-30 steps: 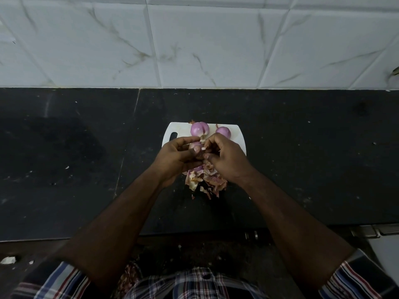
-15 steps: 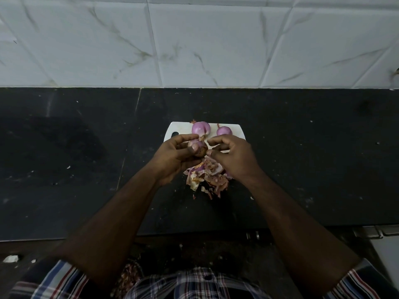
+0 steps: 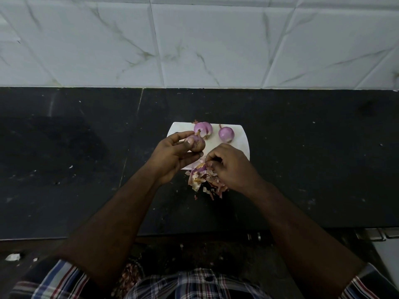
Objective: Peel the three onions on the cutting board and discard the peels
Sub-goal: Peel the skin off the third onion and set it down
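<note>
Three onions are counted. Two, peeled to smooth purple, lie on the far part of the white cutting board (image 3: 241, 137): the left peeled onion (image 3: 203, 128) and the right peeled onion (image 3: 226, 134), set apart from each other, dry stem tips pointing away from the person.

Third onion (image 3: 195, 143): held off the board in the left hand (image 3: 170, 157), gripped between thumb and curled fingers, just in front of the left peeled onion. Its long axis is tilted up and away, stem end farthest from the palm. A brownish patch is seen on its near right side, judged to be skin not yet removed, though the dim light leaves this uncertain.

Right hand (image 3: 230, 167): lowered onto the peel pile (image 3: 205, 180), fingers curled with the tips among the scraps; a strip of peel appears to be pinched, but whether it is held or only touched cannot be told.

Peel pile: heaped at the near edge of the board and spilling onto the black counter (image 3: 86, 169).

Relation governing the coming move: the third onion lies up and to the left of the right fingertips, near but not touching, its unpeeled patch turned toward them. The right hand is judged the peeling hand, the left the holder. Discarding of the peels is not yet done.
</note>
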The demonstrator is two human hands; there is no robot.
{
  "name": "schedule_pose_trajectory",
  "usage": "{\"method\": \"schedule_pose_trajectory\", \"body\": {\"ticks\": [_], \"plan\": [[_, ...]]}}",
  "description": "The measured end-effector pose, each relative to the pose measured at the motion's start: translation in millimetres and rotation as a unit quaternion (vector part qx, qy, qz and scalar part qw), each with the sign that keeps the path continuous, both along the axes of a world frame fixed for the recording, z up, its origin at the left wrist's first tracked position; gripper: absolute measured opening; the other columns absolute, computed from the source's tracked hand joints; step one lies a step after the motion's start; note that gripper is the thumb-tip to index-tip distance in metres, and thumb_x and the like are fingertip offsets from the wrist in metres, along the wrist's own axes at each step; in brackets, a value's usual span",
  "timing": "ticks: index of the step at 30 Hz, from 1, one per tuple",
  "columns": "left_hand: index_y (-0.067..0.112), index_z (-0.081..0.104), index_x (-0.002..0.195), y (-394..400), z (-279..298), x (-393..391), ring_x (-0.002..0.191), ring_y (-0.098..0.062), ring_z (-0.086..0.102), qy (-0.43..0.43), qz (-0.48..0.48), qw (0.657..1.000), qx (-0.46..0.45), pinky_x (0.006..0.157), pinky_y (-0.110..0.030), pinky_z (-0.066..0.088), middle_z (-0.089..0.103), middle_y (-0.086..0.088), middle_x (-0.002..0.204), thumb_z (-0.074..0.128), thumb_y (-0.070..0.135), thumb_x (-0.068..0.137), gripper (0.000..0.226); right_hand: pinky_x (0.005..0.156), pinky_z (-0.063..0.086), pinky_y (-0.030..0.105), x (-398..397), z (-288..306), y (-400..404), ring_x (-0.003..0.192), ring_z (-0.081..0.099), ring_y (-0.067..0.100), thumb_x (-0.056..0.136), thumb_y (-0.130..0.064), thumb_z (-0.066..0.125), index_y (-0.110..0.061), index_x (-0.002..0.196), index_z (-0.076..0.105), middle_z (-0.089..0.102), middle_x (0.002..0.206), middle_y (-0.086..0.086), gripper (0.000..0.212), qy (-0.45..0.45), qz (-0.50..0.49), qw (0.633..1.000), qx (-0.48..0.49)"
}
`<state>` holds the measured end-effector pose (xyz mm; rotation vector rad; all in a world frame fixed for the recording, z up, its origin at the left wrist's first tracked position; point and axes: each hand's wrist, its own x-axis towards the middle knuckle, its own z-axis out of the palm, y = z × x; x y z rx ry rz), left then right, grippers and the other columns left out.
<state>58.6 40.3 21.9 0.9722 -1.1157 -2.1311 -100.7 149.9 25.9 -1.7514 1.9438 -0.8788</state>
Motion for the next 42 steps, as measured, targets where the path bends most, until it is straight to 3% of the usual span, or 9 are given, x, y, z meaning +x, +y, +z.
{"method": "schedule_pose_trajectory", "body": {"ticks": [4,9,12,14,21,28,33,37,42], "plan": [[0.013,0.061,0.129,-0.2,0.2,4.4,0.098,-0.037,0.072,-0.002,-0.026,1.000,0.010,0.087,-0.042,0.061,0.070,-0.019,0.116,0.058,0.009,0.097,0.032,0.071,0.047,0.009,-8.4,1.3,3.0,0.079,0.064,-0.002,0.083,-0.012,0.076,-0.020,0.089,0.074,0.068,0.081,-0.015,0.010,-0.065,-0.088,0.994,0.005],[0.012,0.061,0.129,2.8,0.3,5.6,0.102,-0.035,0.071,0.018,-0.043,0.999,0.016,0.089,-0.043,0.060,0.070,-0.018,0.121,0.055,0.002,0.098,0.033,0.079,0.052,0.014,-6.4,14.2,-3.3,0.089,0.066,-0.005,0.087,-0.014,0.073,-0.022,0.101,0.076,0.072,0.091,-0.017,0.017,-0.092,-0.082,0.992,-0.004],[0.009,0.060,0.131,3.9,1.3,5.3,0.101,-0.032,0.072,0.021,-0.041,0.999,0.016,0.089,-0.041,0.060,0.071,-0.016,0.117,0.063,0.007,0.089,0.042,0.080,0.056,0.023,-0.3,19.0,-8.6,0.090,0.067,0.001,0.080,-0.017,0.080,-0.018,0.103,0.073,0.070,0.092,-0.013,0.024,-0.098,-0.102,0.988,-0.062],[0.006,0.058,0.132,5.7,2.0,4.8,0.097,-0.028,0.072,0.020,-0.042,0.999,0.014,0.085,-0.038,0.061,0.072,-0.015,0.114,0.068,0.013,0.083,0.050,0.084,0.056,0.025,6.8,19.4,-11.4,0.098,0.063,0.005,0.078,-0.013,0.081,-0.016,0.109,0.070,0.065,0.100,-0.012,0.033,-0.091,-0.066,0.992,-0.064],[0.001,0.060,0.126,9.3,5.9,3.5,0.088,-0.024,0.073,0.008,-0.047,0.999,-0.015,0.076,-0.034,0.062,0.072,-0.013,0.104,0.071,0.016,0.082,0.048,0.073,0.044,0.005,15.1,19.2,-15.6,0.093,0.059,0.002,0.080,-0.003,0.076,-0.019,0.100,0.059,0.061,0.095,-0.010,0.030,-0.104,-0.029,0.993,-0.053],[0.003,0.062,0.121,13.0,5.4,1.7,0.082,-0.022,0.072,-0.004,-0.030,0.999,-0.025,0.077,-0.035,0.061,0.074,-0.010,0.096,0.072,0.017,0.078,0.046,0.069,0.045,0.004,13.3,20.7,-12.8,0.081,0.058,-0.011,0.081,-0.002,0.075,-0.026,0.090,0.054,0.059,0.081,-0.015,0.033,-0.120,-0.036,0.991,-0.037],[0.003,0.061,0.124,12.0,4.3,0.7,0.086,-0.024,0.071,-0.014,-0.032,0.999,-0.022,0.077,-0.035,0.060,0.073,-0.014,0.103,0.074,0.020,0.079,0.050,0.069,0.050,0.013,12.2,20.0,-12.3,0.089,0.055,0.001,0.079,-0.003,0.076,-0.021,0.089,0.053,0.058,0.086,-0.011,0.031,-0.140,-0.042,0.987,-0.061],[0.000,0.059,0.127,13.0,6.5,-2.2,0.086,-0.024,0.071,-0.020,-0.028,0.999,-0.029,0.075,-0.033,0.061,0.072,-0.015,0.104,0.074,0.020,0.079,0.054,0.065,0.046,0.010,12.7,20.0,-14.9,0.089,0.057,0.008,0.079,0.000,0.075,-0.012,0.093,0.056,0.061,0.091,-0.005,0.026,-0.124,-0.032,0.990,-0.059],[-0.001,0.057,0.128,12.8,9.9,-2.6,0.082,-0.022,0.072,-0.019,-0.022,0.999,-0.035,0.069,-0.031,0.060,0.072,-0.013,0.100,0.073,0.018,0.081,0.053,0.068,0.048,0.010,12.3,19.5,-14.4,0.082,0.059,0.005,0.082,0.000,0.073,-0.019,0.090,0.055,0.060,0.084,-0.008,0.027,-0.112,-0.027,0.991,-0.061]]}}
